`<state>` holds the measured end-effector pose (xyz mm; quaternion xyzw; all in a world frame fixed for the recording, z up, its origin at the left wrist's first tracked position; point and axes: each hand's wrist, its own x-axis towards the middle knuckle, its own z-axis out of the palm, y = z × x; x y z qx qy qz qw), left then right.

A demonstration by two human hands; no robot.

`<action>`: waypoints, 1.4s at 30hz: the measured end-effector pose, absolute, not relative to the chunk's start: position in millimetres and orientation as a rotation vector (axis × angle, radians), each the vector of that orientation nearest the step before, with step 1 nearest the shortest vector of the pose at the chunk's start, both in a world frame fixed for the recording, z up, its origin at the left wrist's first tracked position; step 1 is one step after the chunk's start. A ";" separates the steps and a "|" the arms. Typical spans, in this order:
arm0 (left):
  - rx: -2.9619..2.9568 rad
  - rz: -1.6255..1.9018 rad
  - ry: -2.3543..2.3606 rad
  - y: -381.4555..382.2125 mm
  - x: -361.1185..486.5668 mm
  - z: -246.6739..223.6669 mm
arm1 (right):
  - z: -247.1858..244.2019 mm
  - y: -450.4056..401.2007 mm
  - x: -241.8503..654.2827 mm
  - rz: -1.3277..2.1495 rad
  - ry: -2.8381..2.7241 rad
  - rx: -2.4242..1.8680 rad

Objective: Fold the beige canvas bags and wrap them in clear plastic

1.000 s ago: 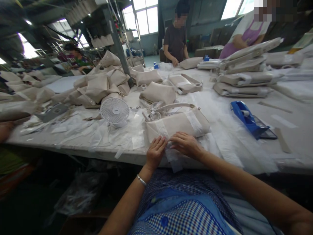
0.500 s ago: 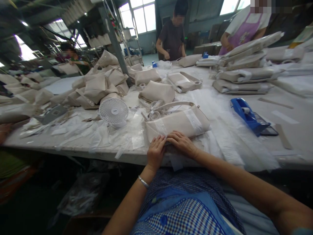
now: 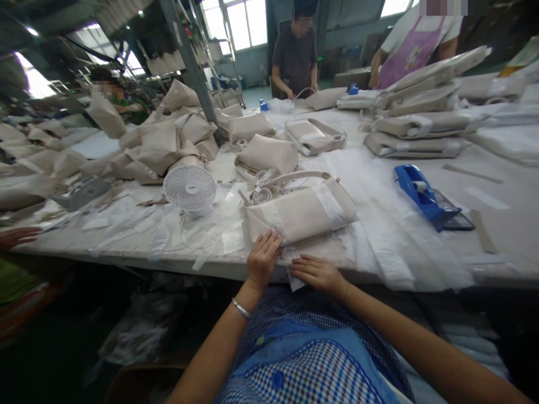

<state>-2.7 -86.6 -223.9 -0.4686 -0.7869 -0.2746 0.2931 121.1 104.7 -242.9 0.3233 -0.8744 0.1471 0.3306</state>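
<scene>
"I've got a workshop on my feed, bright windows at the back, and a long pale counter (image 3: 516, 230) strewn with plastic. Where do you make out the bag?"

"I see the beige bag (image 3: 305, 217) on the counter, just in from the near edge, ahead of both hands."

"Its long axis?"

"Roughly along that edge, right end a little farther off."

"Which hand is nearer?"

"The left hand (image 3: 264, 259). I read its fingers as straightened, side by side, touching the bag's near side toward the left end, by the white band (image 3: 273, 216). The right hand (image 3: 322, 275) is apart, at the counter's edge; from its fingers, the bag lies just beyond."

"And those fingers?"

"Extended, close together, at a clear plastic flap (image 3: 297, 283). I can't tell whether they pinch it."
</scene>
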 end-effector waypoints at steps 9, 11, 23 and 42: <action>-1.260 -0.714 -2.088 -85.5 -2.7 -220.2 | -229.5 90.7 131.9 0.532 -2.248 0.777; -1.263 -0.717 -2.091 -85.4 -3.1 -220.4 | -229.9 89.9 133.2 0.545 -2.258 0.772; -1.225 -0.711 -2.102 -85.7 -2.9 -226.7 | -204.7 93.9 132.5 0.606 -2.295 0.817; -1.167 -0.695 -2.093 -91.1 -4.4 -213.0 | -162.9 124.5 -22.4 0.628 -2.527 0.638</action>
